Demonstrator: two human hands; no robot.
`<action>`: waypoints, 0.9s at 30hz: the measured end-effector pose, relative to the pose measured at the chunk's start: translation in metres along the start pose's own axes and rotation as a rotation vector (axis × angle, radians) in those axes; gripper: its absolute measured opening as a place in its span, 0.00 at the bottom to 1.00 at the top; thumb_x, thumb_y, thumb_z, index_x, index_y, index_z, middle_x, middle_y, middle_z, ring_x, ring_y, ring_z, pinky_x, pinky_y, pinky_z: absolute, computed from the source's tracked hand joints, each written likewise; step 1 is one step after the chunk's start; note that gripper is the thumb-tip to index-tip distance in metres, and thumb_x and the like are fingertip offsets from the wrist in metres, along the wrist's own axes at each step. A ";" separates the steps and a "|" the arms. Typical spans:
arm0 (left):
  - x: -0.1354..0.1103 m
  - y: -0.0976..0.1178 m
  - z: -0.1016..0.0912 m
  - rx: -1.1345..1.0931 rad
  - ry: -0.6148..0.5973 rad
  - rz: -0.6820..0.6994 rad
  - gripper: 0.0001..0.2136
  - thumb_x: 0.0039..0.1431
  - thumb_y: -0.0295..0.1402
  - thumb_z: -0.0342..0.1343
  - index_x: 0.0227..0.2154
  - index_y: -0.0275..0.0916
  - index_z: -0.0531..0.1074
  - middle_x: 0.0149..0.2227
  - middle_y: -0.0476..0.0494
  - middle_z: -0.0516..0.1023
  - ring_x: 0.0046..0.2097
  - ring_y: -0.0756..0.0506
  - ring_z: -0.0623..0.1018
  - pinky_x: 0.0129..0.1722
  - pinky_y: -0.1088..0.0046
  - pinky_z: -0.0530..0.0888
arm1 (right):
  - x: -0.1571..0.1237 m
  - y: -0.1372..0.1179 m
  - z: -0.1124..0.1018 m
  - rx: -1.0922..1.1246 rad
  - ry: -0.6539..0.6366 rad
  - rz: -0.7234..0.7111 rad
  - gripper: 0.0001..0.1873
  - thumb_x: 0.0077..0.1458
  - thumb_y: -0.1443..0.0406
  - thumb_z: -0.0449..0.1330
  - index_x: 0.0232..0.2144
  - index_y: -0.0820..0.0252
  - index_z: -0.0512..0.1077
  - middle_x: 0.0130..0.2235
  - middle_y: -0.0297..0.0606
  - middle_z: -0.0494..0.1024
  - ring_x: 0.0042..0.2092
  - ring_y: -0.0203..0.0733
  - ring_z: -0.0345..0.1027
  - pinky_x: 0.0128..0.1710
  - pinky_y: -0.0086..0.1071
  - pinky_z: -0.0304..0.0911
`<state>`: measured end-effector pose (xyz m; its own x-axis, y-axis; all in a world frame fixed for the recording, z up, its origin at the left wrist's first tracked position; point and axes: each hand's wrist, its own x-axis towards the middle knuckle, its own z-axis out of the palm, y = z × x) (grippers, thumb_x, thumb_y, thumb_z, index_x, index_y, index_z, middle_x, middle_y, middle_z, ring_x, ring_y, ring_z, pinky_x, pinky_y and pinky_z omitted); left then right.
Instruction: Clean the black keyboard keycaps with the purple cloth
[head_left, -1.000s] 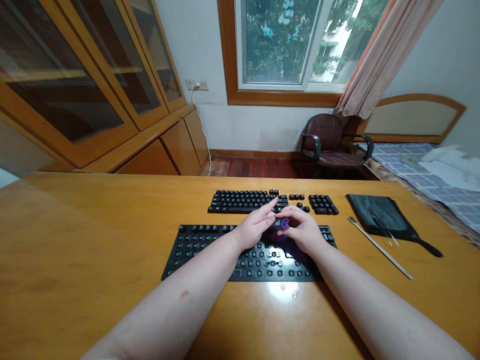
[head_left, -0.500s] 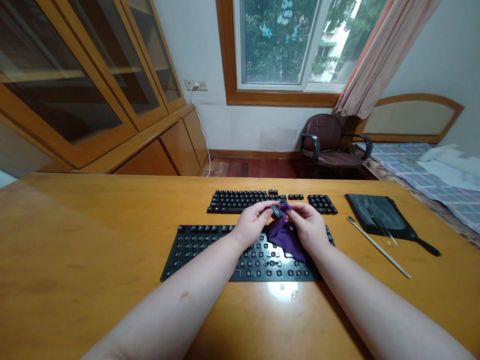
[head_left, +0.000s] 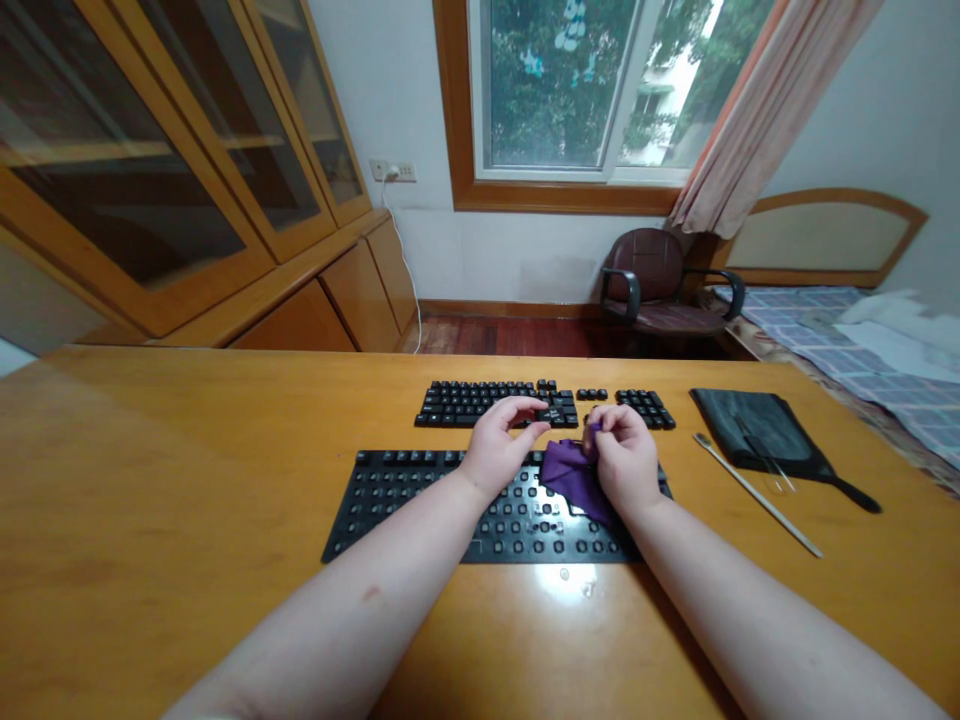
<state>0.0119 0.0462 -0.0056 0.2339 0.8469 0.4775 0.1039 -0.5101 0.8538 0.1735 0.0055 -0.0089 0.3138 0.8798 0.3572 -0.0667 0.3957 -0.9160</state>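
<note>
From the head view, the right hand (head_left: pixel 622 455) is closed on a fold of a purple cloth (head_left: pixel 574 480) lying on a keycap-stripped keyboard base (head_left: pixel 420 525). The half-curled left hand (head_left: pixel 499 450) is at rows of black keycaps (head_left: pixel 480 404); whether it grips one, I cannot tell. A black pouch (head_left: pixel 757 430) and slim metal tool (head_left: pixel 757 510) lie on the bench (head_left: pixel 187 470), below a window (head_left: pixel 555 90) and brown office chair (head_left: pixel 645 265).

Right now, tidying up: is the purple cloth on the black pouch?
No, the purple cloth lies on the keyboard, by the right hand.
</note>
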 end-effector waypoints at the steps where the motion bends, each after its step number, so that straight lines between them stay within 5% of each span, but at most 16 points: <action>1: 0.000 0.001 0.000 0.012 -0.001 0.006 0.09 0.53 0.31 0.59 0.38 0.38 0.73 0.40 0.43 0.76 0.42 0.46 0.76 0.44 0.66 0.73 | -0.001 0.000 0.000 -0.071 -0.015 -0.021 0.08 0.47 0.73 0.53 0.24 0.56 0.58 0.30 0.31 0.67 0.26 0.33 0.62 0.28 0.31 0.63; 6: 0.000 0.006 0.000 0.044 -0.003 0.027 0.09 0.53 0.29 0.58 0.38 0.38 0.73 0.40 0.43 0.76 0.40 0.47 0.76 0.43 0.67 0.74 | -0.005 -0.002 -0.003 -0.297 -0.091 -0.152 0.08 0.50 0.72 0.52 0.31 0.57 0.68 0.36 0.39 0.73 0.41 0.43 0.67 0.43 0.38 0.62; 12: 0.000 0.010 0.000 0.010 -0.032 0.003 0.11 0.53 0.29 0.57 0.41 0.38 0.71 0.40 0.43 0.77 0.37 0.49 0.76 0.41 0.70 0.74 | -0.004 -0.007 -0.003 -0.472 -0.126 -0.179 0.17 0.50 0.66 0.60 0.45 0.55 0.69 0.43 0.40 0.74 0.44 0.45 0.67 0.46 0.41 0.62; 18: -0.002 0.011 -0.002 0.027 -0.086 0.004 0.08 0.53 0.30 0.57 0.37 0.37 0.73 0.37 0.44 0.77 0.35 0.48 0.75 0.39 0.69 0.74 | -0.002 -0.006 -0.003 -0.504 -0.203 -0.251 0.11 0.50 0.64 0.62 0.39 0.53 0.74 0.41 0.38 0.75 0.45 0.44 0.67 0.48 0.42 0.61; 21: -0.002 0.010 -0.004 -0.009 -0.085 0.003 0.08 0.57 0.33 0.53 0.37 0.37 0.73 0.38 0.43 0.77 0.37 0.48 0.76 0.40 0.69 0.74 | -0.002 -0.007 -0.002 -0.485 -0.172 -0.181 0.10 0.49 0.64 0.62 0.37 0.53 0.74 0.40 0.38 0.76 0.42 0.44 0.68 0.45 0.41 0.63; 24: -0.002 0.007 -0.006 -0.062 -0.059 -0.020 0.10 0.61 0.34 0.49 0.38 0.37 0.73 0.38 0.43 0.76 0.35 0.49 0.75 0.39 0.70 0.73 | -0.001 -0.015 0.000 -0.265 -0.126 0.009 0.11 0.47 0.62 0.62 0.37 0.55 0.72 0.33 0.36 0.77 0.29 0.37 0.67 0.30 0.34 0.64; 27: -0.001 0.005 -0.006 -0.088 -0.029 -0.039 0.11 0.62 0.35 0.47 0.36 0.37 0.73 0.36 0.44 0.76 0.33 0.50 0.75 0.37 0.72 0.73 | 0.004 -0.028 -0.005 0.167 -0.269 0.233 0.13 0.46 0.58 0.60 0.34 0.55 0.67 0.18 0.26 0.69 0.13 0.28 0.48 0.15 0.25 0.49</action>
<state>0.0063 0.0439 0.0000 0.2598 0.8602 0.4388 0.0283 -0.4609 0.8870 0.1812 -0.0037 0.0176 0.0140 0.9801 0.1982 -0.2669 0.1947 -0.9438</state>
